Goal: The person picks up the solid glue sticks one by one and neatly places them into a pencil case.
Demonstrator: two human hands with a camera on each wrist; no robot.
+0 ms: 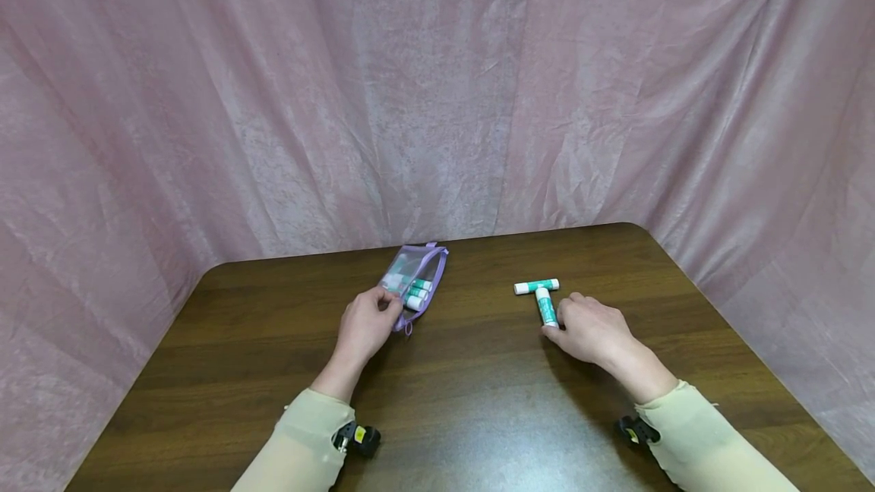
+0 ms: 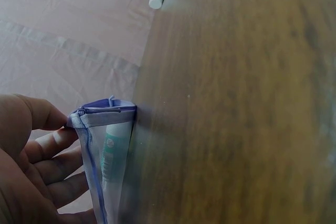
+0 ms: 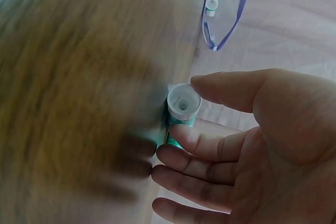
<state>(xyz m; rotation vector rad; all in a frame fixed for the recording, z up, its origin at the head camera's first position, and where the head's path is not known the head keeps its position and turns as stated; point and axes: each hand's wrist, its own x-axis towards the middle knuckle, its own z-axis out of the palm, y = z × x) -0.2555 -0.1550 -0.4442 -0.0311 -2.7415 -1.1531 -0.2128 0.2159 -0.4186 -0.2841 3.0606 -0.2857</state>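
On the table's left side lies a see-through mesh pouch [image 1: 425, 268] with purple edging and a zipper. Inside it, green-and-white glue sticks [image 1: 415, 301] show. My left hand [image 1: 369, 323] pinches the pouch's edge between thumb and index finger, plain in the left wrist view, where the pouch [image 2: 116, 156] stands partly spread. To the right, a glue stick [image 1: 545, 307] lies pointing away from me, its hollow white end [image 3: 184, 102] towards the wrist camera. My right hand [image 1: 595, 331] has thumb and index finger right at its near end, fingers mostly straight. Another glue stick [image 1: 536, 286] lies crosswise just beyond.
The brown wooden table [image 1: 472, 401] ends at a far edge with rounded corners. Behind it hangs a pink velvety curtain [image 1: 437, 97]. A small black wrist camera [image 1: 361, 439] sits on the left sleeve, another [image 1: 637, 430] on the right.
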